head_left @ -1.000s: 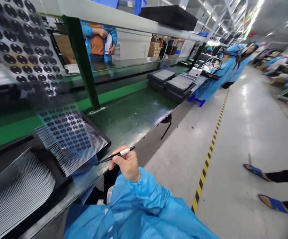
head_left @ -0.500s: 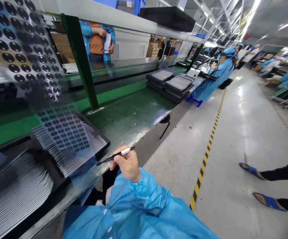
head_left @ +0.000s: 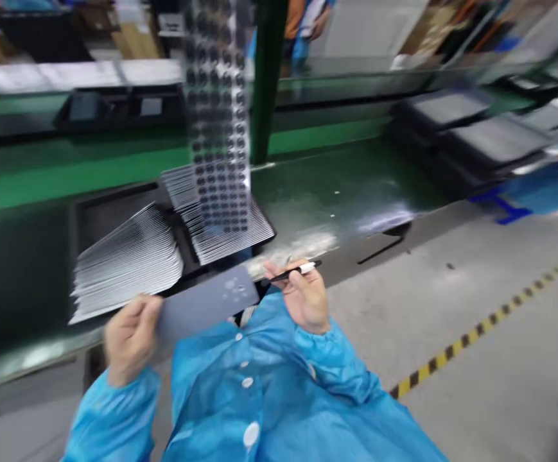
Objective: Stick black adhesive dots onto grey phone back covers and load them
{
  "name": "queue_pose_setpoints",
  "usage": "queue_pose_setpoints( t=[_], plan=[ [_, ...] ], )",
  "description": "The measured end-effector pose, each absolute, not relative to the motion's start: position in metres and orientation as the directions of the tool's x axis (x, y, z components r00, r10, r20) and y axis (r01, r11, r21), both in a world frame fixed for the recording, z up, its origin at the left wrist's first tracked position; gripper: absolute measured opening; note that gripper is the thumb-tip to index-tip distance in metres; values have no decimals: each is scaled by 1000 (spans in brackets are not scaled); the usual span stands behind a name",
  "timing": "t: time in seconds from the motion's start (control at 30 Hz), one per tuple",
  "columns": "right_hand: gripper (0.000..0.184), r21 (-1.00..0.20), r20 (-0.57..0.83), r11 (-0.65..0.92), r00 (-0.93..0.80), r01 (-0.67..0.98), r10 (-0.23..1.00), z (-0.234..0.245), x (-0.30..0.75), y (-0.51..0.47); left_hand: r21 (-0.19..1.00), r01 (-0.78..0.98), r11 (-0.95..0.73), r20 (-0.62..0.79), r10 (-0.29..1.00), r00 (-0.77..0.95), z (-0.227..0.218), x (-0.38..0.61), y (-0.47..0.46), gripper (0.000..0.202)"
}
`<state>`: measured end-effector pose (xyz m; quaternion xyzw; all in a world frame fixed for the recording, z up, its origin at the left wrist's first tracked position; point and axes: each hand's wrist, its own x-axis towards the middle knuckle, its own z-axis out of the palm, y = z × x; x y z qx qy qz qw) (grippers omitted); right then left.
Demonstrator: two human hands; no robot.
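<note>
Head view, frame motion-blurred. Nearest: blue smock (head_left: 269,398), both sleeves in shot. Left hand (head_left: 129,333) is clamped on the near-left edge of a grey sheet (head_left: 206,307), thumb on top, fingers under. The grip at the margin probably keeps skin off the sheet's face. The sheet lies almost flat over the lap, its far corner reaching the bench edge. Right hand (head_left: 305,301) is closed in a pencil pinch on a pen-like tool (head_left: 292,273), black with a white band. The tip points left toward the sheet but looks apart from it; the hold suits fine work at a point. Hands are apart, the sheet between them. Beyond them, a black tray (head_left: 110,205) on the bench carries two fanned stacks, left stack (head_left: 129,260) and right stack (head_left: 221,247). The fanning likely leaves each edge free to pick singly. Over the right stack, a clear dotted sheet (head_left: 218,115) stands upright; its support cannot be made out. Behind: green post (head_left: 265,77), green belt (head_left: 67,173), more dark trays (head_left: 490,138) far right.
</note>
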<state>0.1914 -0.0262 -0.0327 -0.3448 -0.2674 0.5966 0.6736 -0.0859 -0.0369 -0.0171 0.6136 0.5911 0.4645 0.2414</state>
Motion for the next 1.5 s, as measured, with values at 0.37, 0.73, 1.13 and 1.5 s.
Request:
queue_pose_setpoints(
  t=[0.37,0.73,1.13,1.5],
  plan=[
    [28,-904,-242,-165,153,-395,958,-65,181,-31,924,381,-20,93,980,-176,-64,-79,-30,30],
    [23,-940,-243,-189,166,-286,956,-79,180,-28,887,457,-70,179,963,-202,-62,-75,-28,23],
    [25,-946,-251,-206,162,-252,954,-76,180,-25,891,446,-80,181,965,-189,-63,-77,-27,22],
    [23,-953,-248,-209,166,-221,955,-77,181,-26,892,444,-85,187,963,-192,-63,-77,-28,22]
  ],
)
